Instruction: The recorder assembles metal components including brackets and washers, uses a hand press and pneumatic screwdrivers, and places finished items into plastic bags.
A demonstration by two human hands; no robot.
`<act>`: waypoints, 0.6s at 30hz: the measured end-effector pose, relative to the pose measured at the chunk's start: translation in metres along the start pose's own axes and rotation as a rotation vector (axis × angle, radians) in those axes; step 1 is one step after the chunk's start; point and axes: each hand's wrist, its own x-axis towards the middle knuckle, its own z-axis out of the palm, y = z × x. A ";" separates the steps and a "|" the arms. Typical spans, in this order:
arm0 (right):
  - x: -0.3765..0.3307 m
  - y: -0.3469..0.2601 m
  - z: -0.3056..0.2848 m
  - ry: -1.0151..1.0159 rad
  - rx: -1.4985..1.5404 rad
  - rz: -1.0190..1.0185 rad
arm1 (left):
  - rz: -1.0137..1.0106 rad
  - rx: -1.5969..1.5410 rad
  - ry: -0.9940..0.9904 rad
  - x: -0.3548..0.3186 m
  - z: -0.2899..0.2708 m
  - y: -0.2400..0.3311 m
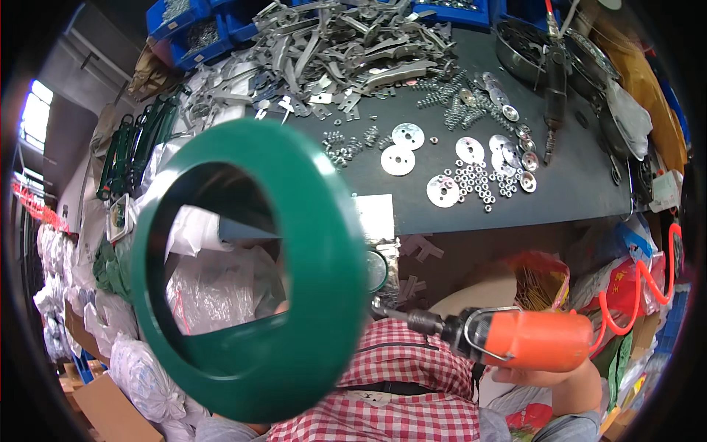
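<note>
A large green ring-shaped part (313, 295) with a glossy rim and a wide opening is held up close to the view, above my lap. Most of my left hand (283, 306) is hidden behind it; only a bit of skin shows at the opening's inner edge, where the hand holds the part. My right hand (549, 379) is closed around an orange power screwdriver (541, 339), pointing left. Its dark bit ends at the ring's right side; whether it touches, I cannot tell. Beside the bit, a small round green-rimmed piece (377, 270) shows partly behind the ring.
On the dark table (412, 210) lie piled metal levers (353, 51), springs (464, 103), perforated discs (398, 160) and nuts (475, 180). A second screwdriver (555, 88) hangs at the right, near an orange coiled hose (637, 295). Plastic bags (221, 287) lie left.
</note>
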 end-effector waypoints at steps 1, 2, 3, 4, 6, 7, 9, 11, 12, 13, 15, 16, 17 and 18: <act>-0.001 -0.004 0.001 0.004 -0.021 0.000 | -0.162 -0.226 -0.126 -0.002 0.007 0.013; -0.002 -0.007 0.002 0.007 -0.042 -0.003 | -0.160 -0.227 -0.109 -0.003 0.011 0.017; -0.004 -0.008 0.004 0.019 -0.066 0.007 | -0.205 -0.207 -0.116 0.002 0.016 0.016; -0.008 -0.007 0.007 0.032 -0.091 0.016 | -0.250 -0.186 -0.123 0.008 0.020 0.019; -0.023 0.000 0.010 0.011 -0.005 0.063 | -0.398 -0.600 -0.142 0.023 0.025 0.045; -0.024 0.001 0.012 -0.025 -0.024 0.060 | -0.379 -0.578 -0.136 0.018 0.018 0.037; -0.022 0.000 0.015 -0.060 -0.043 0.059 | -0.362 -0.556 -0.131 0.011 0.013 0.032; -0.017 0.000 0.018 0.030 -0.017 -0.016 | -0.320 -0.278 -0.066 0.017 0.015 0.039; -0.015 0.000 0.021 0.034 -0.016 -0.008 | -0.325 -0.281 -0.074 0.018 0.016 0.036; -0.012 -0.002 0.023 0.069 -0.047 -0.040 | -0.364 -0.461 -0.002 0.015 0.016 0.037; -0.013 -0.001 0.026 0.101 -0.074 -0.078 | -0.398 -0.638 0.078 0.011 0.020 0.034; -0.019 0.004 0.033 0.156 0.031 -0.060 | -0.168 -0.757 0.075 0.011 0.028 0.023; -0.027 0.011 0.040 0.212 0.143 -0.041 | 0.058 -0.866 0.072 0.014 0.034 0.018; -0.035 0.018 0.043 0.214 0.142 -0.038 | 0.057 -0.868 0.070 0.011 0.031 0.020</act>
